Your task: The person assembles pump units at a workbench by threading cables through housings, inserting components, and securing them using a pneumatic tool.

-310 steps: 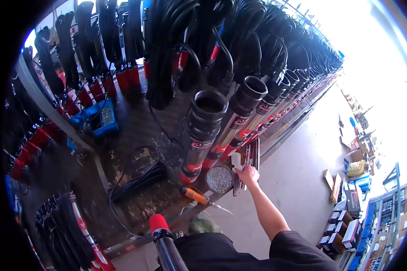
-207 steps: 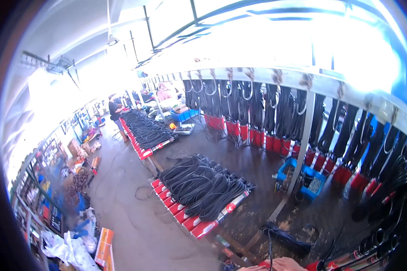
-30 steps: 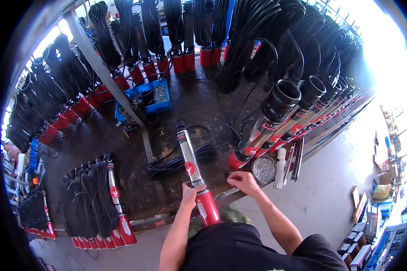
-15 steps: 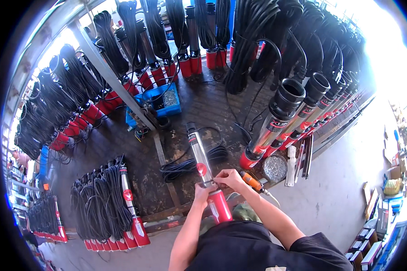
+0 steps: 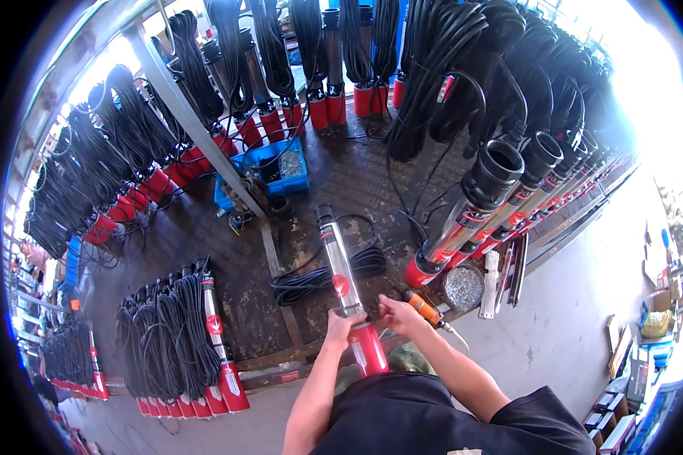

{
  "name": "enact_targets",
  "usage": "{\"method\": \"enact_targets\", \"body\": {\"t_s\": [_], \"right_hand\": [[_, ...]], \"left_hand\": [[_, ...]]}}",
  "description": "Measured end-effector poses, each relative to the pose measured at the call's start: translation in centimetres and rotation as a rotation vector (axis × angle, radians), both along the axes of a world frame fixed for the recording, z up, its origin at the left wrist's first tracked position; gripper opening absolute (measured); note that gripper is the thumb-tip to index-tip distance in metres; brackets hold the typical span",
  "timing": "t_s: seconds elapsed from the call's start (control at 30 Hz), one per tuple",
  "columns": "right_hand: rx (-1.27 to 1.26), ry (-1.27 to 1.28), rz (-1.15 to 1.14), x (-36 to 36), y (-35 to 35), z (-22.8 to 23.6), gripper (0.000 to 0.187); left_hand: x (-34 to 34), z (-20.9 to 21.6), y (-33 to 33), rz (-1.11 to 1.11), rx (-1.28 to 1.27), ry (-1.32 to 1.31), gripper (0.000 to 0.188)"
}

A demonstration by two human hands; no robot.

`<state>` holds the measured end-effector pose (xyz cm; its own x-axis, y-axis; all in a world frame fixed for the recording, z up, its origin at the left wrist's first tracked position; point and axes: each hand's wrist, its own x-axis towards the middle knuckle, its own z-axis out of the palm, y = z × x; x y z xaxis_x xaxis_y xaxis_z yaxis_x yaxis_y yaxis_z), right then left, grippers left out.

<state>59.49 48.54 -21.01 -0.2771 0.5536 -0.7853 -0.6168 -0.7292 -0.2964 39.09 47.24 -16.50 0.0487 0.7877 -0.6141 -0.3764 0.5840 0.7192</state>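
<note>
Head view, sole entry. Item: one pump [image 5: 341,265], silver above and red below, lying aslant at the lower centre of the frame; we are gripping it in the left hand [image 5: 341,327], fingers closing firmly round it where silver is meeting red. Its red end is reaching toward our black shirt [image 5: 432,413]. Item: the right hand [image 5: 402,315], which we are holding just beside the pump, apart from it, fingertips drawing together; whether they are pinching anything small, we cannot tell.

Right of centre: an orange tool [image 5: 423,307], lying near the right hand; a bowl [image 5: 464,309] holding small metal bits; pale and dark strips [image 5: 490,284]; standing pumps [image 5: 455,227], leaning in line toward the upper right. Centre: a black cable coil [image 5: 300,288], resting partly behind the pump. Above it: a blue bin [image 5: 290,186]. Lower left: a row of cables [image 5: 167,334], lying over more pumps. All these we are finding on or along the dark bench [image 5: 243,318].
</note>
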Motion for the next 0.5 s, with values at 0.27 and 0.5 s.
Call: {"method": "enact_targets", "body": {"t_s": [0.27,0.5], "right_hand": [[-0.341,0.166,-0.683,3.3,-0.8,-2.3,0.056],[-0.451,-0.026,-0.794,-1.1,0.2,3.0,0.030]], "left_hand": [[-0.9,0.0,0.1,-0.088,0.028,-0.054,0.059],[-1.2,-3.2,0.1,0.006,0.010,-0.013,0.065]]}}
